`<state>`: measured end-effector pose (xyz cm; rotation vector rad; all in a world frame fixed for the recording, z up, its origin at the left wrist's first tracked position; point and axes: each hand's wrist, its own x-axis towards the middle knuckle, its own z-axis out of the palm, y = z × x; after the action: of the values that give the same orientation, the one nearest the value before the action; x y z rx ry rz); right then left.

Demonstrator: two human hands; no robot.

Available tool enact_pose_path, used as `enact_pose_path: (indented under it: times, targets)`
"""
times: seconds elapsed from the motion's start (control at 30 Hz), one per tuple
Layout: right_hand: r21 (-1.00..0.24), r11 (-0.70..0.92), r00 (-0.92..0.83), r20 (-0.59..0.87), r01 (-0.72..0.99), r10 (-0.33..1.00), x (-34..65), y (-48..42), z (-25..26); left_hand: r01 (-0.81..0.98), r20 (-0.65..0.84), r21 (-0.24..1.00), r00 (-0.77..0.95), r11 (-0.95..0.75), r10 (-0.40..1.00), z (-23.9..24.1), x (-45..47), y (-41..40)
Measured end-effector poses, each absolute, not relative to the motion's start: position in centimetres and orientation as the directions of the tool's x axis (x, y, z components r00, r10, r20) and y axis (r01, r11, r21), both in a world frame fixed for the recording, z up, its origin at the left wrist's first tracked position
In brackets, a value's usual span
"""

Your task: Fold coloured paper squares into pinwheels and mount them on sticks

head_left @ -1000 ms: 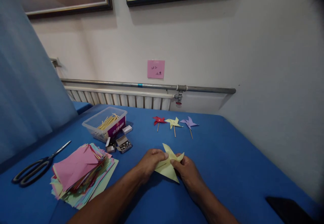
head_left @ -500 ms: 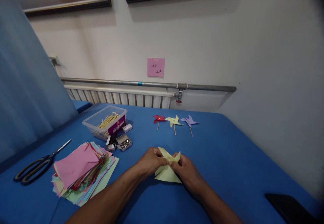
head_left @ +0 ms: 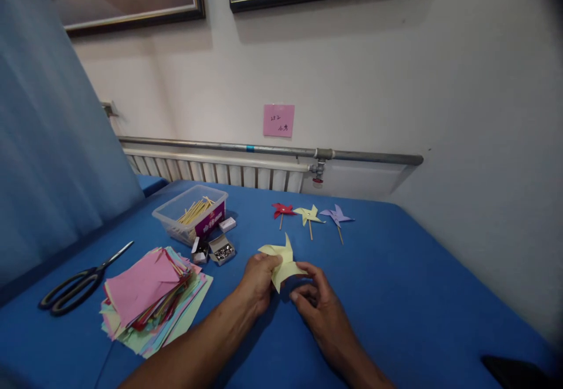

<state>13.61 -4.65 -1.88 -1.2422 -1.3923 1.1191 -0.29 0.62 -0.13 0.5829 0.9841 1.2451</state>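
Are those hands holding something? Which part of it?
The left hand holds a yellow paper pinwheel near its middle. The right hand is by one blade's tip; I can't tell if it touches.

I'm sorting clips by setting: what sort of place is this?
Indoors, probably a room used for papercraft: a stack of coloured paper lies on the blue table, the left hand holds a yellow paper pinwheel, and a radiator stands behind.
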Motion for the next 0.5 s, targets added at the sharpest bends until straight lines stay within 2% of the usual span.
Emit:
enact_pose_path:
  times: [0.17,0.23,0.3,0.4,0.5]
  targets:
    - [-0.998,-0.022,0.043,-0.02,0.05,0.999,13.1,-4.3,-2.8,-0.54,-0.332,0.804,-0.058,0.25,0.942,0.1,-0.1,0.4]
    - [-0.996,0.012,0.059,0.017,0.085,0.998,13.3,-4.2,-2.8,-0.537,-0.333,0.806,-0.067,0.247,0.94,0.2,-0.1,0.3]
    - [-0.96,0.141,0.072,0.162,0.24,0.984,13.5,-4.3,-2.7,-0.538,-0.326,0.807,-0.063,0.243,0.943,0.3,0.0,0.2]
    - [-0.779,0.373,0.005,0.434,0.505,0.901,14.0,-4.3,-2.5,-0.542,-0.296,0.805,-0.014,0.241,0.955,0.3,0.1,-0.1]
    - [-0.613,0.467,-0.077,0.552,0.638,0.83,14.5,-4.1,-2.4,-0.541,-0.284,0.802,0.029,0.254,0.958,0.2,0.3,-0.3]
